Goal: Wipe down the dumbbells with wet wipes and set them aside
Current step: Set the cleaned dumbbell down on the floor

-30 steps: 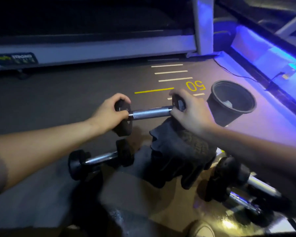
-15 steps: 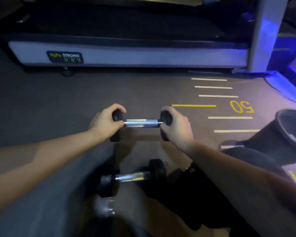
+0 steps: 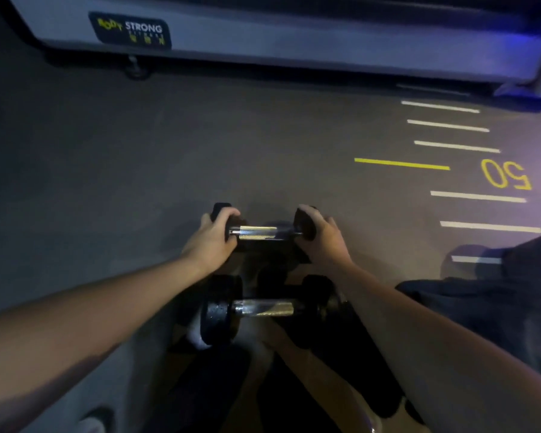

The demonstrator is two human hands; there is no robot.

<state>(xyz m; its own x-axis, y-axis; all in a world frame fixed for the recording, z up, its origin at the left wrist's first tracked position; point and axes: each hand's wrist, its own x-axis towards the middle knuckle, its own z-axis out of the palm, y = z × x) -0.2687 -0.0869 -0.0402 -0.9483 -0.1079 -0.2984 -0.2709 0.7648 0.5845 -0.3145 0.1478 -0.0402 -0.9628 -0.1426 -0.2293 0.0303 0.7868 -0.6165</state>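
Note:
A small dumbbell with black heads and a chrome handle is held level, low over the dark gym floor. My left hand wraps its left head and my right hand wraps its right head. A second dumbbell of the same kind lies on the floor just nearer to me, between my forearms. No wet wipe shows in either hand.
A treadmill base with a "STRONG" label runs across the top. White and yellow floor lines and a yellow "50" mark the floor at right. Dark fabric lies at right, and my legs and a shoe fill the bottom.
Both hands carried the dumbbell left and forward, away from the black bucket and the dark cloth, which have left the view. The floor dumbbell now sits directly behind the held one.

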